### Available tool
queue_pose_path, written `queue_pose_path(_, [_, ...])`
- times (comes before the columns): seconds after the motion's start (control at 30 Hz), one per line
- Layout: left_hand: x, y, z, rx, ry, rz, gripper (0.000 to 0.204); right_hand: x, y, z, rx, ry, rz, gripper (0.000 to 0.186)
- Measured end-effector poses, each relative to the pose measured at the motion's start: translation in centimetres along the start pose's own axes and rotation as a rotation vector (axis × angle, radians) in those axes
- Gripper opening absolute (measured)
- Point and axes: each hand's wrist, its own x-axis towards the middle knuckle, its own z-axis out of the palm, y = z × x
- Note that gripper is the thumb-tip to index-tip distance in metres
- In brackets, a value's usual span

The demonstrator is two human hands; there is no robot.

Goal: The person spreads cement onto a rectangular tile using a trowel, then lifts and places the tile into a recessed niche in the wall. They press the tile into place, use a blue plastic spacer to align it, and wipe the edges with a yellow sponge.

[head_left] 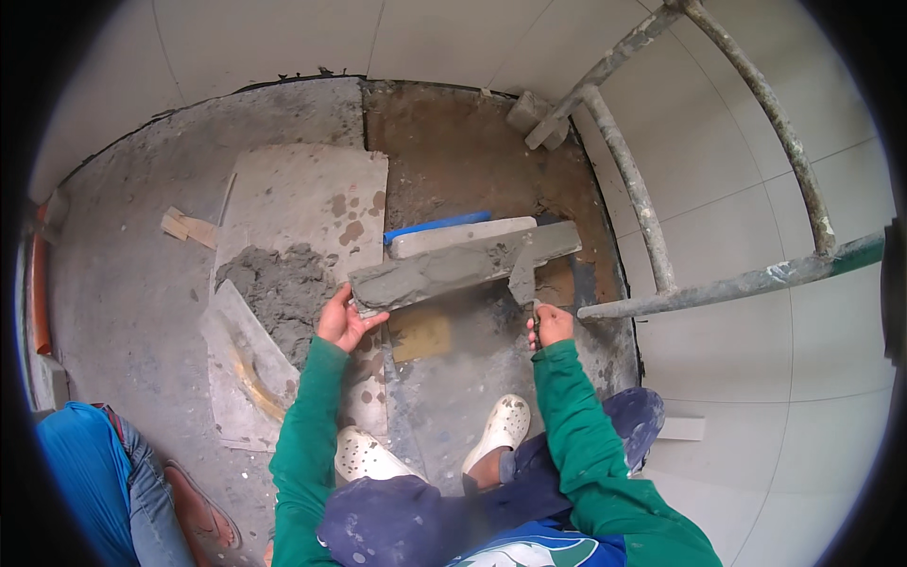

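Note:
My left hand [348,323] holds the left end of a long narrow strip [453,268] coated with wet grey mortar. My right hand [550,326] grips the handle of a trowel [522,279], whose mortar-covered blade meets the strip near its right end. Behind the strip lie a pale narrow piece [444,236] and a blue bar [416,230]. Left of my left hand, a heap of mortar [288,288] sits on a pale stained board [302,189], with a large trowel-like tool [246,335] leaning into it.
A mortar-stained metal ladder [656,250] stands at right by the tiled wall [812,350]. A grey block [527,113] sits in the back corner. Wood offcuts [189,226] lie at left. A co-worker's leg and sandalled foot [142,491] are at lower left.

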Motion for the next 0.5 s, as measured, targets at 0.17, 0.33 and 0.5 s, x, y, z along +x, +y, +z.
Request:
queue_pose_path(0.17, [1.3, -1.3, -0.1, -0.012, -0.032, -0.019, 0.045, 3.0, -2.5, -1.7, 0.172, -0.180, 0.241, 0.020])
queue_pose_path(0.33, [1.6, -1.3, 0.1, -0.039, 0.020, -0.011, 0.044, 4.2, -5.5, 1.2, 0.212, -0.297, 0.346, 0.018])
queue_pose_path(0.5, [1.5, -1.1, 0.0, -0.010, 0.021, -0.006, 0.045, 4.3, -6.9, -0.5, -0.726, -0.385, -0.184, 0.023])
